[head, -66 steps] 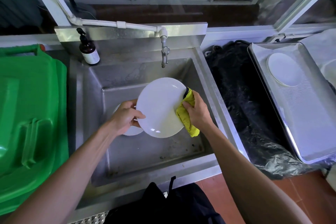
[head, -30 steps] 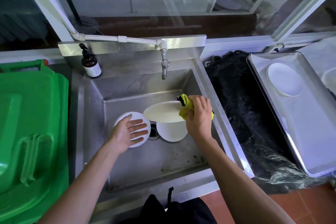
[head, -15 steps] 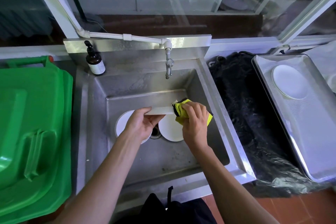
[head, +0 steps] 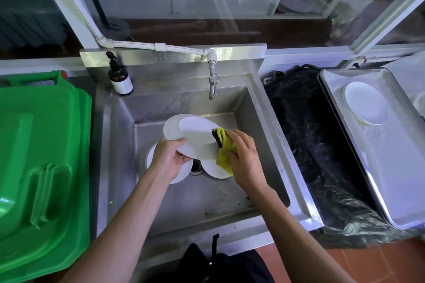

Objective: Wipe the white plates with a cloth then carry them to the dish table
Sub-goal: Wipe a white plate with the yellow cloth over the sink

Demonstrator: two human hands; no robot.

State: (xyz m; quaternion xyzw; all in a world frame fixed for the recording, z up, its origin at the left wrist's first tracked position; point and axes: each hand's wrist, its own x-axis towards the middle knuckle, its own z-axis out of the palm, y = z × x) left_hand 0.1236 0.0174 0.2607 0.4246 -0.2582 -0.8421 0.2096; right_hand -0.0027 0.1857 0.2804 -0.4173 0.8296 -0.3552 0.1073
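Over the steel sink (head: 264,135), my left hand (head: 169,158) grips the near-left rim of a white plate (head: 192,134), which is turned underside up and tilted. My right hand (head: 241,158) clutches a yellow cloth (head: 224,147) pressed against that plate's right edge. Two more white plates lie on the sink floor beside the drain, one (head: 184,171) partly under my left hand, the other (head: 213,170) partly under the cloth. Another white plate (head: 365,103) rests on the metal tray (head: 391,167) at the right.
A tap (head: 212,85) hangs over the sink's back wall, with a brown pump bottle (head: 119,78) on the left ledge. A green bin lid (head: 41,167) fills the left side. A black plastic bag (head: 317,145) lies between sink and tray.
My left hand let go of the plate, touched a plate on the sink floor, then took the held plate again. The plate has been flipped and now shows its underside.
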